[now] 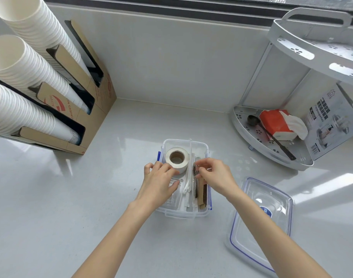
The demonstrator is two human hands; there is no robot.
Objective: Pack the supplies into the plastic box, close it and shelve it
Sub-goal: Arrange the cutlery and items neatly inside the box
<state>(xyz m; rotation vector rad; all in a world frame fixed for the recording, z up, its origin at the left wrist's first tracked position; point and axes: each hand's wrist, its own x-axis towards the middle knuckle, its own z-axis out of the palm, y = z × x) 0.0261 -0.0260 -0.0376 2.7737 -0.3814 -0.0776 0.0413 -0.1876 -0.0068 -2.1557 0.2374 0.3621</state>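
Both forearms come in from the bottom edge and meet over the plastic box point(199, 214), which stands open on the pale counter point(71, 217), a little in front of the person. Its lid point(261, 223) lies flat on the counter just to the right of it, apart from the box, with the blue seal line showing. The left hand point(158, 182) rests with fingers spread and flat over the white paper-wrapped sticks point(185, 190) in the left part of the box, its fingertips touching the side of the white tape roll point(176, 159) that sits toward the far end. The right hand point(215, 175) has thumb and fingertips pressed together in a pinch on a clear-wrapped bundle of dark items point(196, 173) beside some brown card pieces point(202, 192) along the right wall; what exactly is in the wrap I cannot tell. The step in hand seems to be settling the supplies low enough. To do it well, I think the bundle should be laid lengthwise beside the card and pushed down, and the roll turned or pressed so nothing stands above the rim, otherwise the lid will not seat and its clips will not close. The white corner shelf point(271, 149) at the right, already holding a red tissue pack point(276, 123) and a dark spoon point(253, 120), is probably the place for it afterwards.
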